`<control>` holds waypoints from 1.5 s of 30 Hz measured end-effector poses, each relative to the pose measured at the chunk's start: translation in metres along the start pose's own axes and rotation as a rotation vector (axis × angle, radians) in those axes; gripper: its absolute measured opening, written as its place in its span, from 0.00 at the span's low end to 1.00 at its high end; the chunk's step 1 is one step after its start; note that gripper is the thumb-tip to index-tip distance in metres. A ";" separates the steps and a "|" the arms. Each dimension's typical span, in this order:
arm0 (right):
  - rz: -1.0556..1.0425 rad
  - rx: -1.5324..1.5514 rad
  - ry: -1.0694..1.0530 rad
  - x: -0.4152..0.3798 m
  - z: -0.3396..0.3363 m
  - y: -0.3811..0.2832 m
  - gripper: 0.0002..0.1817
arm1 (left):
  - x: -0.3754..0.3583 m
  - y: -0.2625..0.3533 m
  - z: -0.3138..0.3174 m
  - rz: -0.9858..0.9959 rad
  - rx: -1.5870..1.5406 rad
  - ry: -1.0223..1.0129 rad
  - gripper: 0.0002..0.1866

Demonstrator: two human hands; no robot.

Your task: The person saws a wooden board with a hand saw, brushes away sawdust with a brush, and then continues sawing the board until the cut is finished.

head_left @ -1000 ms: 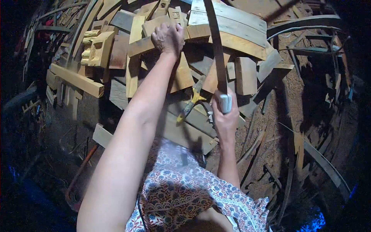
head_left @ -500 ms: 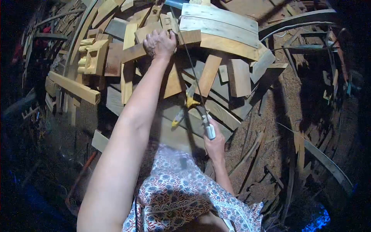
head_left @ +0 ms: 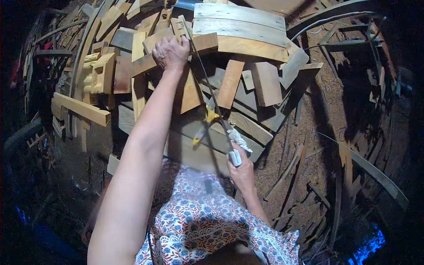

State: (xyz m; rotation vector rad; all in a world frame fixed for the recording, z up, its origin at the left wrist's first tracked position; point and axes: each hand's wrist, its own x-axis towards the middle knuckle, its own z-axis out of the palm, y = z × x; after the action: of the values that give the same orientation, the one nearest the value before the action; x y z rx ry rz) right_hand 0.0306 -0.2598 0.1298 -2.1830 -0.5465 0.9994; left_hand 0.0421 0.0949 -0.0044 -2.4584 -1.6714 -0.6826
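My left hand [head_left: 171,53] is closed over a long wooden piece [head_left: 205,43] that lies across the pile of wood. Lower right, my right hand [head_left: 240,168] grips the pale handle of a hand saw [head_left: 215,98], with a crumpled white wrapping near the handle. The saw's thin blade slants up and to the left, and its far part passes just right of my left hand, beside the wooden piece. Beneath the blade lies a yellow-handled tool [head_left: 211,115] on the boards.
A pale planked panel [head_left: 240,24] lies at the top. Cut blocks [head_left: 267,84] and a notched yellow block [head_left: 104,74] surround the work. A long beam [head_left: 81,108] juts out at left. Scattered strips [head_left: 377,176] lie on the brown ground at right.
The view has shifted slightly, so the pile appears further left. My right hand and the saw handle have moved toward my body. My left hand keeps its hold on the wood.
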 end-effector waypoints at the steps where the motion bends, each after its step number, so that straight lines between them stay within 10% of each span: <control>1: 0.001 -0.004 -0.003 0.000 -0.002 -0.002 0.24 | -0.001 0.000 0.000 -0.004 0.001 -0.003 0.18; 25: -0.041 -0.180 -0.074 0.045 -0.065 -0.065 0.25 | 0.002 0.002 0.017 -0.034 0.005 0.091 0.15; 45: -0.079 -0.091 0.025 -0.016 -0.024 0.017 0.27 | 0.000 0.002 0.017 -0.058 0.034 0.052 0.17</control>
State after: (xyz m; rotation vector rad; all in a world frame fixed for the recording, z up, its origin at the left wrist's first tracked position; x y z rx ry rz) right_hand 0.0408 -0.2907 0.1378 -2.2319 -0.6728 0.9203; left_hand 0.0494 0.0996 -0.0188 -2.3569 -1.7262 -0.7123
